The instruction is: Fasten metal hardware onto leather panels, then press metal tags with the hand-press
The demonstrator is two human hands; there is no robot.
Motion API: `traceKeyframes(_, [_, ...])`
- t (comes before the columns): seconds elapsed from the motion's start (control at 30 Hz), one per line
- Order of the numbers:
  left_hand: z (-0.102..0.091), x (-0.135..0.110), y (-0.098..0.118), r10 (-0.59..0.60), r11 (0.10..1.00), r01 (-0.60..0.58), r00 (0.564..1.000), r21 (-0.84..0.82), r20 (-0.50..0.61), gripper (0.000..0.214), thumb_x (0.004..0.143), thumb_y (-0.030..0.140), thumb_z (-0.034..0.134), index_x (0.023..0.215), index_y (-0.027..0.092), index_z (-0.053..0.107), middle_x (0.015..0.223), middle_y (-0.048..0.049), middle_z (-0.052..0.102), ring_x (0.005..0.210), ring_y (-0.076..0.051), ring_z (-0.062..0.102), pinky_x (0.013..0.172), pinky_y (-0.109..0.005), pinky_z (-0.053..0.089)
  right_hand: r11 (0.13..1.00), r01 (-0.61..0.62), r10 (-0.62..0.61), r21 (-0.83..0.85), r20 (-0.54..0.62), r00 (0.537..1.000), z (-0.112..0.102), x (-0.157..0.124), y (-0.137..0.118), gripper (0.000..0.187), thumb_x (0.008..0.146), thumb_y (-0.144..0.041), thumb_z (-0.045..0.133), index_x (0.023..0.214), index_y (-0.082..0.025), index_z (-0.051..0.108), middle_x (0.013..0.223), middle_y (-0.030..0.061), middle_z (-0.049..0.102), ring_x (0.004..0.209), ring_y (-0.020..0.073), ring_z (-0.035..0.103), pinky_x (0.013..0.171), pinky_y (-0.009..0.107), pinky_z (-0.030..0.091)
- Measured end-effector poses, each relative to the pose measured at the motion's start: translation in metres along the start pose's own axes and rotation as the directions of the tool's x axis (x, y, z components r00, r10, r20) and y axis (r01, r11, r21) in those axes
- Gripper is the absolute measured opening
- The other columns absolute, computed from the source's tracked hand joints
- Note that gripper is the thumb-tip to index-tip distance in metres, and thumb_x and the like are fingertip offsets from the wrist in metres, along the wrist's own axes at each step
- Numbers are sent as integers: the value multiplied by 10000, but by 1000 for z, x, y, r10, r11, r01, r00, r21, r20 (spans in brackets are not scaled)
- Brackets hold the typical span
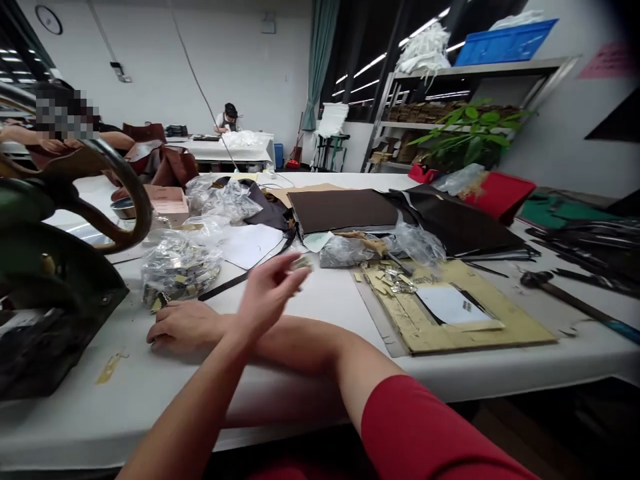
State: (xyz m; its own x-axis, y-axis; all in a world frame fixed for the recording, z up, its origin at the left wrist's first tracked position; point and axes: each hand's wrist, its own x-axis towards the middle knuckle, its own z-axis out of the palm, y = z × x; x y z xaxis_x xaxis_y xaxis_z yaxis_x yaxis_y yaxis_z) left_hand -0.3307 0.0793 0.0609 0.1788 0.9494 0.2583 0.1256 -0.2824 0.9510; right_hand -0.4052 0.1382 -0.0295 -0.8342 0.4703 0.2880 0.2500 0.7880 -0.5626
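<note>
My forearms cross over the white table. My left hand (270, 293) is raised above it, thumb and fingers pinched on a small pale piece (301, 264) that is partly covered and blurred. Under it my right arm reaches left, and my right hand (187, 325) rests on the tabletop with curled fingers. Anything inside those fingers is hidden. Just behind the right hand sits a clear plastic bag (181, 263) full of small yellowish and metallic pieces. A yellow board (520, 313) at right carries loose metal bits (400, 280) and a white card (447, 305).
A green machine with a handwheel (143, 213) stands close on the left. Dark sheets (345, 208) lie stacked behind the hands. A hammer (565, 293) rests at right. Two other people work at the back; a potted plant (470, 133) stands by the shelves.
</note>
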Motion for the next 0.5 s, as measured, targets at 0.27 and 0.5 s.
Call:
traceKeyframes(0.27, [-29, -18, -46, 492, 739, -195, 810, 645, -318, 481, 933, 458, 638, 1377, 277, 606, 1364, -106, 618, 1265, -333, 590, 1083, -519, 487, 766, -216, 318, 605, -66, 946, -13, 10, 20, 81, 858, -369, 741, 846, -306, 691, 783, -139, 658, 906, 145, 628, 810, 225, 511])
traceKeyframes(0.5, [-147, -87, -93, 62, 947, 195, 668, 254, -742, 556, 846, 567, 674, 1249, 186, 647, 1005, -125, 716, 859, -287, 681, 771, -493, 595, 555, -102, 256, 826, -53, 965, -13, 2, -4, 272, 842, -421, 700, 916, -161, 737, 753, -34, 678, 705, 123, 621, 707, 236, 515])
